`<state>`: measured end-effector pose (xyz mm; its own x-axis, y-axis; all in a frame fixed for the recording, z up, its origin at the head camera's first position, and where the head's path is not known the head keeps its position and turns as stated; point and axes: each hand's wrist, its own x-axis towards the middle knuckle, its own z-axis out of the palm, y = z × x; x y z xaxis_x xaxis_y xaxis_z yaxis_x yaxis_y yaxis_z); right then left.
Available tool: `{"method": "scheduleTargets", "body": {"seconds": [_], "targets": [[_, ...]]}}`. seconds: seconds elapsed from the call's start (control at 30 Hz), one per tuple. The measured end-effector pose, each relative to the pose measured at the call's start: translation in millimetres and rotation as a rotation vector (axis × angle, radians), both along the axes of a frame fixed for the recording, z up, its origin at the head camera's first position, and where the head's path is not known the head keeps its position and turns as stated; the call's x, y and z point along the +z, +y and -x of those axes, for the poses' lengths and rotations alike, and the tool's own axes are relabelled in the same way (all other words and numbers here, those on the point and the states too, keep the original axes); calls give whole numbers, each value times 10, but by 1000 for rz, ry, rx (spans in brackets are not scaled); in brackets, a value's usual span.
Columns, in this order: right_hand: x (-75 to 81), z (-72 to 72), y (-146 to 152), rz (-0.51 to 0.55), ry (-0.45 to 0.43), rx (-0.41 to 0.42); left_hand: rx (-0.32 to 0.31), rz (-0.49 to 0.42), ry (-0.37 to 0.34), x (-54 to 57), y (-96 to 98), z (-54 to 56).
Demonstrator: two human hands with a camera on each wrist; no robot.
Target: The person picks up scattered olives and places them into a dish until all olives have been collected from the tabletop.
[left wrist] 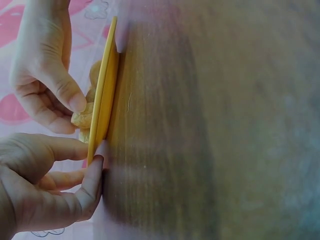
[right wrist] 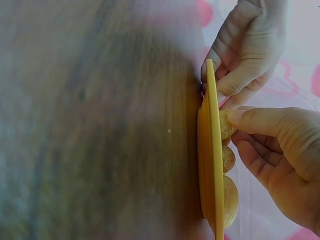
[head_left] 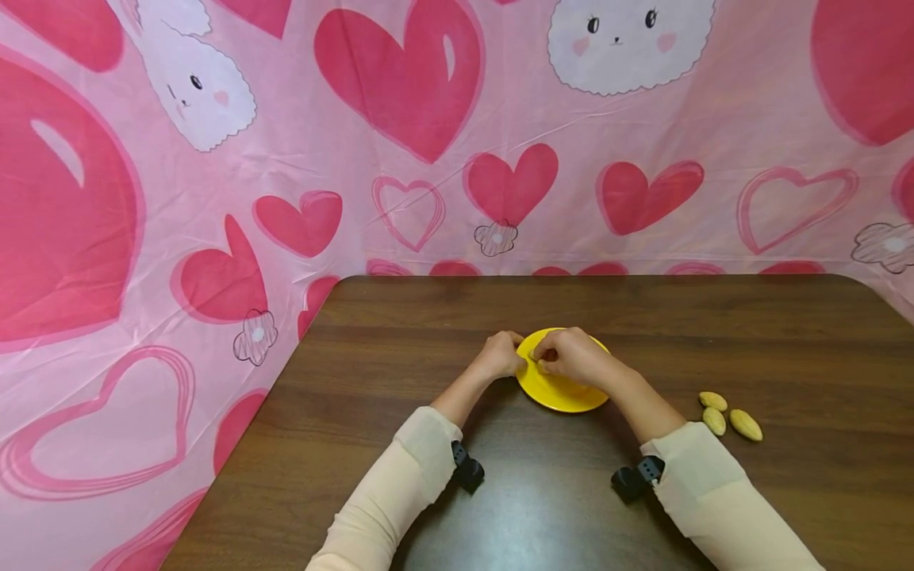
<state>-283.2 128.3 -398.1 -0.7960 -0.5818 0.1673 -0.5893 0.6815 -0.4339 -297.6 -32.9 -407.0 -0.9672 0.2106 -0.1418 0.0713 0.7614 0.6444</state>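
Observation:
A round yellow plate lies on the wooden table in front of me. My left hand holds its left rim, thumb above and fingers below, as the left wrist view shows. Over the plate, my right hand pinches an oval, rough-skinned yellow-brown piece, nut-like in shape, between thumb and fingers, close to the plate's left side. More such pieces sit on the plate beside it, a small brown one and a longer one; in the head view the right hand hides them.
Three more oval pieces lie together on the table right of the plate: an upper one, a lower one and a right one, near the right sleeve. A pink heart-patterned cloth hangs behind and left of the table.

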Motion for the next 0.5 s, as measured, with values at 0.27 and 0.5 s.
{"method": "scheduleTargets", "body": {"seconds": [0.27,0.5], "targets": [[-1,-11,-7,11,-23,-16,2,8,-2,-5,3,9],[-7,-8,-10,5,-26,-6,2,11,-5,-12,4,16]]}}
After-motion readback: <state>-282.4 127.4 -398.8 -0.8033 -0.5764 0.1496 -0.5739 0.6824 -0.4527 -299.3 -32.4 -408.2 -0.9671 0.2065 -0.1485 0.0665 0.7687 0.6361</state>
